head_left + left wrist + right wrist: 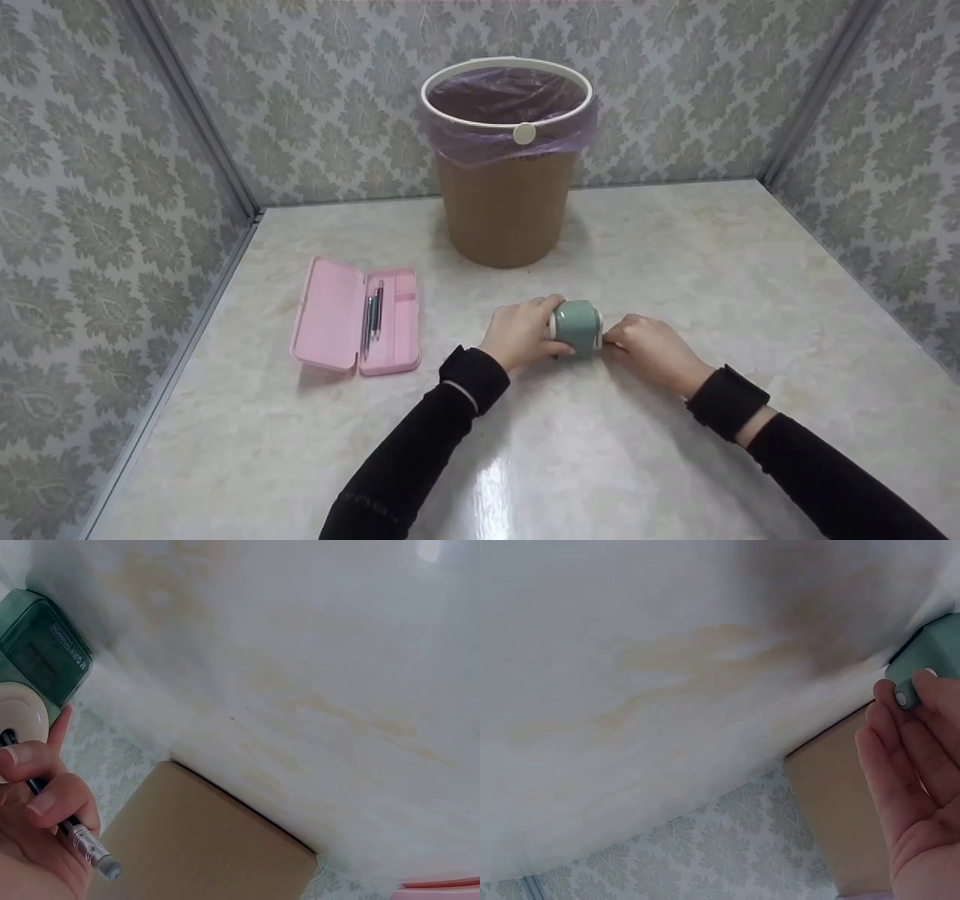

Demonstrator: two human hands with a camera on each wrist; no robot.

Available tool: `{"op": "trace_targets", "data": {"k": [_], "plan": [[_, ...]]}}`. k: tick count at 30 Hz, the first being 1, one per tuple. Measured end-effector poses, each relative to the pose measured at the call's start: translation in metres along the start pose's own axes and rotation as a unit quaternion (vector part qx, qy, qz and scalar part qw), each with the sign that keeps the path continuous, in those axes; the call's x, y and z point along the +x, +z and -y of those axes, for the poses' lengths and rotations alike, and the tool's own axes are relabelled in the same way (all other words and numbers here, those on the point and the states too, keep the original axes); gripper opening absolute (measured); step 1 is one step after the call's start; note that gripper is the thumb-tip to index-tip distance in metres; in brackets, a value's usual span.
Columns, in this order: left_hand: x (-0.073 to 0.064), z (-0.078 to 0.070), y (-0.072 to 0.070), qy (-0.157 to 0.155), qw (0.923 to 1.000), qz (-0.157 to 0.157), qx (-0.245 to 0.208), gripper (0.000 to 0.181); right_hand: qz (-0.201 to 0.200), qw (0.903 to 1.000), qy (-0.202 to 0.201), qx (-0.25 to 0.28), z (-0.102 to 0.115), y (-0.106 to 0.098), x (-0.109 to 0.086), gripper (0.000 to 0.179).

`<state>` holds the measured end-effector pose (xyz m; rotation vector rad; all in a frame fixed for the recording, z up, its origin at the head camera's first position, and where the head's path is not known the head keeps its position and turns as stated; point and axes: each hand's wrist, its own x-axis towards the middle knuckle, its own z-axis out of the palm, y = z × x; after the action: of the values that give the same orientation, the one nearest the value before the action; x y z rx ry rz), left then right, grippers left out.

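Observation:
A green pencil sharpener (577,328) with a cream front sits between both hands on the table. My left hand (519,334) is at its left end. In the left wrist view, this hand's curled fingers hold a dark pencil (88,846) whose far end enters the hole in the cream front (21,709); the grey eraser end points outward. One fingertip shows beside the green body. At the opposite end, my right hand (651,351) pinches the small green knob (904,694) of the sharpener's crank between thumb and finger.
To the left lies an open pink pencil case (405,337) with several pencils (375,311) inside. A brown waste bin (506,210) with a purple liner stands behind the sharpener. Patterned panels (337,105) wall the table (262,450) at the back and sides.

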<state>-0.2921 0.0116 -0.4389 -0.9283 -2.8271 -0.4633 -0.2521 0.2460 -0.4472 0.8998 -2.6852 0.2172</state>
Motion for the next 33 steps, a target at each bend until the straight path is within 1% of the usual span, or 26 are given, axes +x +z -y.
{"op": "trace_targets", "data": {"k": [9,14,18,22,28,33], "plan": [[0.001,0.000,-0.002,-0.002,1.0000,0.007,-0.003,0.068,-0.013,0.9992,-0.039,-0.006,0.007,-0.019,-0.007,0.005],[0.002,0.001,-0.001,-0.003,0.9999,0.013,-0.002,0.068,-0.029,0.9983,-0.050,-0.008,0.008,-0.030,-0.009,0.001],[0.003,0.001,-0.002,-0.004,0.9999,0.016,-0.002,0.068,-0.040,0.9976,-0.056,-0.009,0.007,-0.037,-0.006,0.004],[0.003,0.001,-0.001,0.002,0.9999,0.010,0.002,0.069,-0.048,0.9971,-0.058,-0.010,0.006,-0.040,-0.005,0.002],[0.002,0.002,-0.001,0.014,0.9998,-0.001,0.011,0.069,-0.066,0.9963,-0.054,-0.013,0.003,-0.044,0.001,0.005],[0.002,0.002,-0.002,0.015,0.9998,0.001,0.012,0.070,-0.069,0.9962,-0.047,-0.022,0.000,-0.048,0.009,0.005]]}}
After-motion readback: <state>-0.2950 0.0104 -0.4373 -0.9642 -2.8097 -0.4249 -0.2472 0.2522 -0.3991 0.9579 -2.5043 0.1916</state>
